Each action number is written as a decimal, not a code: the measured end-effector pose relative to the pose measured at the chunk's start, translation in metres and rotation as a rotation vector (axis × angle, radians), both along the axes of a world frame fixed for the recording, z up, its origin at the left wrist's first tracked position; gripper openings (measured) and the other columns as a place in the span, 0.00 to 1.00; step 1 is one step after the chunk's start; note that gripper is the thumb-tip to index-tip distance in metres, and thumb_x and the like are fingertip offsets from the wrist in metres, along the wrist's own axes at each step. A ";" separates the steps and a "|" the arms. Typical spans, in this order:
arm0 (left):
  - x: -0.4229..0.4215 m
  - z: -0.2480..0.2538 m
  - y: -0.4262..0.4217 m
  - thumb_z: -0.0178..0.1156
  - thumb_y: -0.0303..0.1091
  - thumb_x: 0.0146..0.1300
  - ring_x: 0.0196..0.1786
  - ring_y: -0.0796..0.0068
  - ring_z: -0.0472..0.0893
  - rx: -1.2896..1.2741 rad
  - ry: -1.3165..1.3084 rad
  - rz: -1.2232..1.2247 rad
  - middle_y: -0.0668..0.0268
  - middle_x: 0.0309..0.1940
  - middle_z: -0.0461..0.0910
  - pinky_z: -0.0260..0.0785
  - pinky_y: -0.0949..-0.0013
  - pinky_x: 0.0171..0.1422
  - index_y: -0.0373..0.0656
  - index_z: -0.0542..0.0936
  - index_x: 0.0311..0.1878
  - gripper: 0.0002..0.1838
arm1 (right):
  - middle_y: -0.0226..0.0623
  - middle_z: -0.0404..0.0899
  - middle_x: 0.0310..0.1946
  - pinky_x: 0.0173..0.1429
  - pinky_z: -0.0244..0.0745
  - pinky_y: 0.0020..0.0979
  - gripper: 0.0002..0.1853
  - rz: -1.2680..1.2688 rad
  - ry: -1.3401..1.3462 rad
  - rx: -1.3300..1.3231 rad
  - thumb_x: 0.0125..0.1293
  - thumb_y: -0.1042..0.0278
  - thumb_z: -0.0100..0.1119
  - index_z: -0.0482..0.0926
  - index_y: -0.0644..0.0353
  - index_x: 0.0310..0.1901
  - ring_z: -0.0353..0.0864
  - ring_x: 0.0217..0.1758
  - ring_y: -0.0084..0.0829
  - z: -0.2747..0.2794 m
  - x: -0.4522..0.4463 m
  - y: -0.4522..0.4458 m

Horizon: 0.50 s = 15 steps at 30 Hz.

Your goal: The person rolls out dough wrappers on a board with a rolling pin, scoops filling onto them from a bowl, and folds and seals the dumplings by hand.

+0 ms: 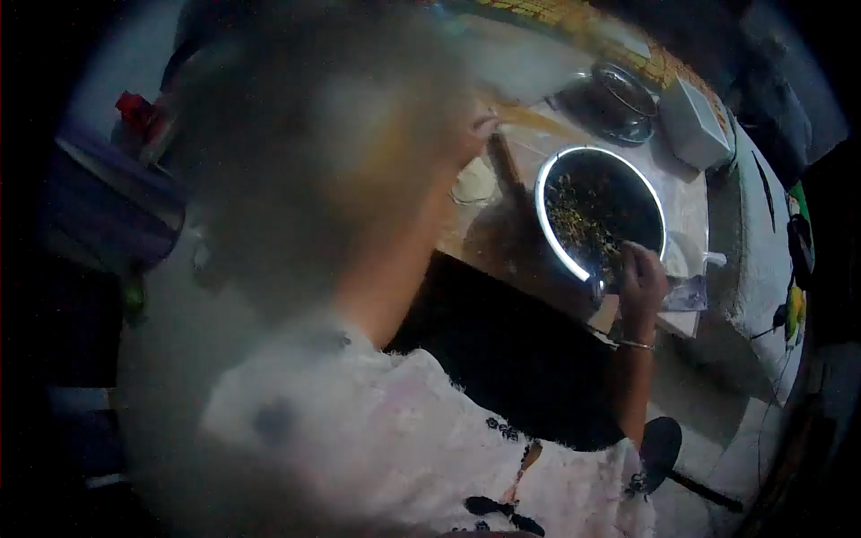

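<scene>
Pale tabletop (689,190) beneath round, upward-facing bowl (541,204); left hand (477,131) apart, right hand (642,280) at rim, both grips unclear.

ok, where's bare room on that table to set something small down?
Best bet: table patch between the round pan's lower-left rim and the near edge. A narrow strip looks open between pan and white box. Crowded: at the right hand, and around the left hand and pale disc.
</scene>
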<state>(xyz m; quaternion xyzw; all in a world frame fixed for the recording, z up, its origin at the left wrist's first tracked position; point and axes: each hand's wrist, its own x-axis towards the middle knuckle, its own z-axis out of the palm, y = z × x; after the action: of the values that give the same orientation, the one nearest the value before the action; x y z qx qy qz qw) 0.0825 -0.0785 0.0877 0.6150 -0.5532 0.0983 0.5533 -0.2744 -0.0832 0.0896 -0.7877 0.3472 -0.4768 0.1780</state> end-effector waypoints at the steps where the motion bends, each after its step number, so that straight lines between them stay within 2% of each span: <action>1: 0.017 -0.008 0.006 0.63 0.40 0.56 0.33 0.60 0.81 -0.003 0.003 0.005 0.58 0.30 0.81 0.72 0.63 0.38 0.41 0.82 0.34 0.11 | 0.36 0.80 0.33 0.37 0.74 0.27 0.05 -0.006 0.067 -0.086 0.63 0.74 0.57 0.81 0.60 0.39 0.79 0.34 0.28 0.002 0.003 0.002; 3: 0.026 -0.005 0.032 0.63 0.41 0.56 0.32 0.63 0.81 0.367 0.131 0.211 0.58 0.30 0.82 0.71 0.64 0.39 0.40 0.82 0.36 0.13 | 0.37 0.79 0.31 0.35 0.74 0.28 0.05 -0.025 0.115 -0.161 0.62 0.75 0.57 0.81 0.59 0.39 0.79 0.32 0.31 0.007 -0.021 0.012; 5: 0.050 -0.018 0.044 0.62 0.41 0.57 0.33 0.65 0.81 0.408 0.161 0.217 0.59 0.31 0.82 0.71 0.64 0.39 0.41 0.82 0.37 0.13 | 0.38 0.79 0.29 0.33 0.73 0.29 0.05 -0.050 0.198 -0.151 0.61 0.75 0.57 0.81 0.59 0.37 0.78 0.30 0.33 0.012 -0.021 0.019; 9: 0.069 -0.020 0.048 0.61 0.41 0.59 0.35 0.67 0.80 0.582 0.185 0.294 0.60 0.34 0.83 0.71 0.64 0.42 0.42 0.81 0.38 0.13 | 0.39 0.78 0.29 0.33 0.73 0.30 0.05 -0.043 0.136 -0.169 0.61 0.78 0.55 0.81 0.61 0.35 0.78 0.29 0.34 0.016 -0.023 0.024; 10: 0.096 -0.052 0.031 0.60 0.40 0.60 0.38 0.66 0.80 0.563 0.270 0.243 0.60 0.38 0.82 0.71 0.64 0.43 0.44 0.80 0.45 0.13 | 0.39 0.78 0.29 0.33 0.73 0.30 0.05 -0.037 0.141 -0.173 0.61 0.78 0.55 0.81 0.61 0.35 0.78 0.29 0.34 0.015 -0.024 0.023; 11: 0.100 -0.053 0.032 0.60 0.40 0.60 0.38 0.66 0.80 0.561 0.278 0.248 0.60 0.38 0.82 0.71 0.64 0.43 0.44 0.80 0.45 0.13 | 0.39 0.78 0.29 0.33 0.73 0.30 0.05 -0.042 0.127 -0.182 0.61 0.78 0.55 0.81 0.61 0.36 0.78 0.29 0.34 0.014 -0.026 0.023; 13: 0.105 -0.058 0.033 0.58 0.37 0.61 0.41 0.66 0.80 0.469 0.223 0.219 0.60 0.41 0.81 0.71 0.64 0.45 0.46 0.78 0.51 0.16 | 0.40 0.78 0.29 0.33 0.73 0.30 0.06 -0.045 0.121 -0.194 0.61 0.78 0.55 0.81 0.61 0.36 0.78 0.29 0.33 0.020 -0.027 0.026; 15: 0.117 -0.074 0.029 0.58 0.36 0.60 0.42 0.66 0.80 0.473 0.250 0.216 0.59 0.41 0.81 0.71 0.64 0.45 0.45 0.77 0.52 0.16 | 0.40 0.78 0.29 0.33 0.74 0.31 0.06 -0.060 0.139 -0.191 0.60 0.79 0.55 0.81 0.62 0.36 0.78 0.29 0.34 0.027 -0.027 0.032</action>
<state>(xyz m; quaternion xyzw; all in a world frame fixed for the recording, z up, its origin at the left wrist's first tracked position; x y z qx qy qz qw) 0.1995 -0.0497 0.0142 0.7897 -0.4195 -0.0515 0.4446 -0.3018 -0.0512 0.1162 -0.8215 0.3350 -0.4571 0.0635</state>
